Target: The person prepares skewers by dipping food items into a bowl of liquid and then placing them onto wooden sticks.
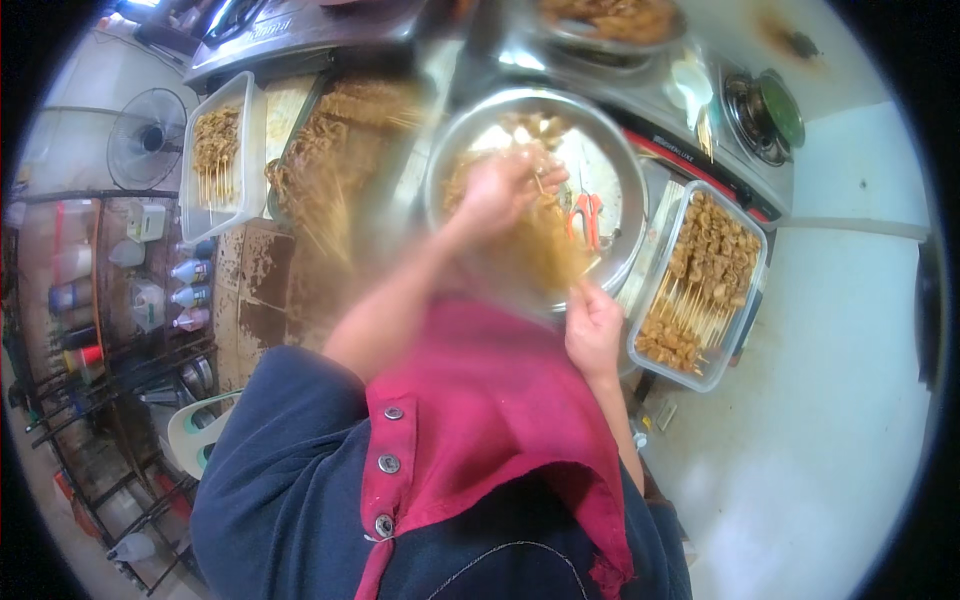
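Observation:
My left hand (508, 187) is over a large round metal basin (637, 225), its fingers bent around what looks like a thin skewer or a bit of food; blur hides the exact hold. At the basin's near right rim, my right hand (594, 319) pinches the end of a wooden skewer (591, 268). Between the hands is a blurred brownish-yellow mass of food (551, 244), partly inside the basin. Orange-handled scissors (586, 217) lie in the basin beside it, with pieces of food (536, 127) at the far side.
A plastic container (712, 381) of skewered meat stands at the right; another (256, 161) stands at the far left. Blurred skewers (322, 202) fill a tray left of the basin. Behind are a gas stove (694, 161) and a pan of food (611, 22). A shelf with bottles (191, 270) is at the left.

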Motion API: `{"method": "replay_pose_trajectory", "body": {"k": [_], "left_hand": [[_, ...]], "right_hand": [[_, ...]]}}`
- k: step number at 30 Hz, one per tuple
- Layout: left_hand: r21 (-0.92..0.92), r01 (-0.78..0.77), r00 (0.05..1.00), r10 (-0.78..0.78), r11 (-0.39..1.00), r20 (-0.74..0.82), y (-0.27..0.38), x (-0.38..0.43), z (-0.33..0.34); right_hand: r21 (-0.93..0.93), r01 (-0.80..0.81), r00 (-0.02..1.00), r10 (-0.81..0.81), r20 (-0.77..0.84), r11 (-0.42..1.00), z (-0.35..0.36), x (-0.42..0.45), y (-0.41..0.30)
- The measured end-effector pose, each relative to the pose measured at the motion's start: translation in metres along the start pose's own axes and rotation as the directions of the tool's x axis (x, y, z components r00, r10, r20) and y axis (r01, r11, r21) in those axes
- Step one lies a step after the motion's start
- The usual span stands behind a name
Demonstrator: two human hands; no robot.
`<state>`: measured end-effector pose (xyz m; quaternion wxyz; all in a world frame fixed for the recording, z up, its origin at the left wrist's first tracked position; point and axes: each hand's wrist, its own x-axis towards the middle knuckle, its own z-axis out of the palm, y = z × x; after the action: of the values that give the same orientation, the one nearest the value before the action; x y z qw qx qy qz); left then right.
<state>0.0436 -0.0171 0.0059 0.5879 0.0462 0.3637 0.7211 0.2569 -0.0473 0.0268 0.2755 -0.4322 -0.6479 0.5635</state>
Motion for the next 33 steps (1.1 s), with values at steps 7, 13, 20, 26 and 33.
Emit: {"method": "replay_pose_trajectory", "body": {"k": [7,13,20,26,33], "left_hand": [[0.219,-0.124,0.991,0.111,0.968,0.069,-0.011,-0.004,-0.005],[0.393,-0.318,0.945,0.253,0.863,0.210,-0.025,0.016,-0.039],[0.783,0.050,0.982,0.113,0.620,-0.152,-0.014,0.050,-0.090],[0.955,-0.248,0.960,0.087,-0.165,0.265,-0.078,0.047,-0.133],[0.935,-0.213,0.975,-0.007,-0.283,0.220,-0.069,0.020,-0.093]], "right_hand": [[-0.099,0.028,1.000,-0.028,0.002,0.995,0.006,0.009,-0.009],[-0.184,0.153,0.987,-0.142,0.075,0.971,0.007,0.024,-0.014],[0.277,-0.079,0.981,0.124,-0.148,0.958,-0.039,0.022,0.018],[0.360,-0.202,0.944,0.279,-0.178,0.911,-0.069,0.006,0.031],[0.314,-0.224,0.948,0.281,-0.150,0.922,-0.059,-0.013,0.047]]}}
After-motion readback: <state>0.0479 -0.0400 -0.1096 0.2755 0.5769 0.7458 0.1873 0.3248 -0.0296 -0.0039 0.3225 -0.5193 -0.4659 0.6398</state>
